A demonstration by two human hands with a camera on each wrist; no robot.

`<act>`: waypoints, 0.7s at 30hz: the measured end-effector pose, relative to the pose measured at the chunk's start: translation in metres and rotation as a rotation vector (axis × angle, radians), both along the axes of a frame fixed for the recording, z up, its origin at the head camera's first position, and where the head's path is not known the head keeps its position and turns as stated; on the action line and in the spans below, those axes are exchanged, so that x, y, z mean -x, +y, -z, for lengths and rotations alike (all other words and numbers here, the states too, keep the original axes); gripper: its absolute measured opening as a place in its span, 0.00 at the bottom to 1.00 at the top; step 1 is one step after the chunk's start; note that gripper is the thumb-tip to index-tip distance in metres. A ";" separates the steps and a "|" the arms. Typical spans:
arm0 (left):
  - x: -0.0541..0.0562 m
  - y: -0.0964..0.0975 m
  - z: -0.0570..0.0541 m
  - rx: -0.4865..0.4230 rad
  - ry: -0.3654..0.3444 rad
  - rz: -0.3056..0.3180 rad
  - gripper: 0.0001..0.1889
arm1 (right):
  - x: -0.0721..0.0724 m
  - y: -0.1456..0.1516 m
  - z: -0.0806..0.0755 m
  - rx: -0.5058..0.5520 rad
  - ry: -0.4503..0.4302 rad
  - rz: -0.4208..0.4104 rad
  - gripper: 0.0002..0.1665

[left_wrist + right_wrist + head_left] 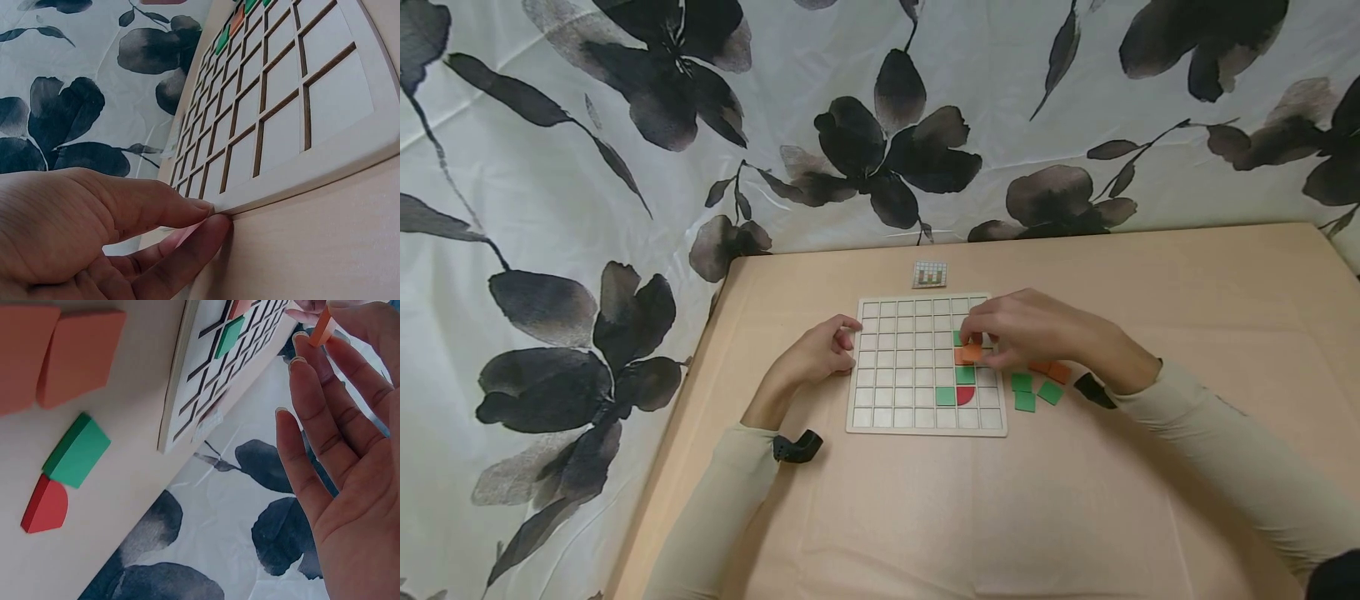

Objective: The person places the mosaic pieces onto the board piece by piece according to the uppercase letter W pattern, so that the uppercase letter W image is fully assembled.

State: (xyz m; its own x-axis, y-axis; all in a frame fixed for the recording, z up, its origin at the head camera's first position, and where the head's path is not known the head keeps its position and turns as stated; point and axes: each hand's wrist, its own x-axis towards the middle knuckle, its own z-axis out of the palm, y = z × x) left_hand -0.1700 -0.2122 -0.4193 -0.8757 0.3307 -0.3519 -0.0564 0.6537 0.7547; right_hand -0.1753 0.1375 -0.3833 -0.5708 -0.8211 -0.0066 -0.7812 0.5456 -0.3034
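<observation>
A white grid board [895, 358] lies on the table between both hands. At its left edge rests my left hand [816, 354], thumb and index fingertip meeting on the rim [312, 178] in the left wrist view. My right hand [1037, 327] is over the board's right side and pinches an orange square tile [321, 328] between thumb and fingertips. Right under that tile, another orange tile [959, 357] sits in the grid. Around it in the grid are a green tile [966, 375], a second green tile [945, 396] and a red rounded tile [965, 396].
Loose green tiles [1025, 402] and orange tiles [1059, 372] lie right of the board, partly beneath the right wrist. The right wrist view also shows a loose red rounded piece [47, 505]. Behind the board is a small grid-patterned card [929, 275]. Floral cloth [820, 83] hangs beyond the table.
</observation>
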 end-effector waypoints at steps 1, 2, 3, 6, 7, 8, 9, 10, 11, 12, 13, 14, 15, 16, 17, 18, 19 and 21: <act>0.000 0.000 0.000 -0.001 0.001 0.000 0.30 | 0.000 -0.001 0.000 0.004 -0.001 -0.006 0.14; 0.000 0.000 0.000 -0.003 0.000 -0.001 0.30 | 0.000 -0.002 0.001 0.003 0.000 -0.009 0.14; 0.000 0.000 0.000 -0.004 0.001 -0.001 0.30 | 0.000 -0.003 0.001 0.007 0.002 -0.016 0.15; -0.001 0.000 0.000 -0.008 0.002 -0.002 0.30 | 0.000 -0.005 0.003 0.015 0.007 -0.032 0.15; -0.001 0.001 0.000 -0.011 0.001 -0.003 0.30 | 0.000 -0.007 0.003 0.019 0.007 -0.041 0.15; -0.001 0.001 0.000 -0.012 0.001 -0.004 0.30 | 0.000 -0.008 0.004 0.023 0.008 -0.048 0.15; -0.001 0.001 0.000 -0.013 0.000 -0.005 0.30 | 0.000 -0.009 0.004 0.027 0.007 -0.055 0.15; -0.001 0.001 0.000 -0.014 -0.001 -0.006 0.30 | 0.000 -0.010 0.003 0.030 0.009 -0.061 0.15; -0.001 0.001 0.000 -0.015 -0.003 -0.007 0.30 | -0.001 -0.011 0.003 0.034 0.009 -0.069 0.15; -0.002 0.001 -0.001 -0.015 -0.005 -0.008 0.30 | -0.001 -0.012 0.003 0.034 0.012 -0.074 0.14; -0.002 0.001 -0.001 -0.014 -0.005 -0.008 0.30 | -0.001 -0.013 0.003 0.034 0.015 -0.080 0.14; -0.002 0.001 -0.001 -0.014 -0.006 -0.009 0.30 | -0.002 -0.014 0.003 0.035 0.018 -0.082 0.14; -0.002 0.001 -0.001 -0.015 -0.006 -0.009 0.30 | -0.002 -0.015 0.003 0.035 0.021 -0.085 0.14; -0.002 0.001 -0.001 -0.015 -0.007 -0.009 0.30 | -0.002 -0.016 0.003 0.036 0.021 -0.088 0.14; -0.002 0.001 -0.001 -0.015 -0.006 -0.009 0.30 | -0.002 -0.017 0.004 0.038 0.019 -0.092 0.13; -0.002 0.001 -0.001 -0.016 -0.005 -0.009 0.30 | -0.002 -0.018 0.004 0.040 0.017 -0.095 0.12; -0.001 0.001 -0.001 -0.018 -0.005 -0.008 0.30 | -0.003 -0.020 0.005 0.044 0.012 -0.097 0.12; -0.001 0.001 -0.001 -0.022 -0.005 -0.007 0.30 | -0.004 -0.022 0.005 0.048 0.004 -0.100 0.12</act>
State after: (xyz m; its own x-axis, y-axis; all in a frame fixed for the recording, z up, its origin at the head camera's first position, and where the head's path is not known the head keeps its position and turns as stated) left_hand -0.1687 -0.2113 -0.4179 -0.8764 0.3319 -0.3489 -0.0647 0.6368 0.7683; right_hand -0.1718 0.1158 -0.3884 -0.4857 -0.8734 0.0358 -0.8324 0.4495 -0.3241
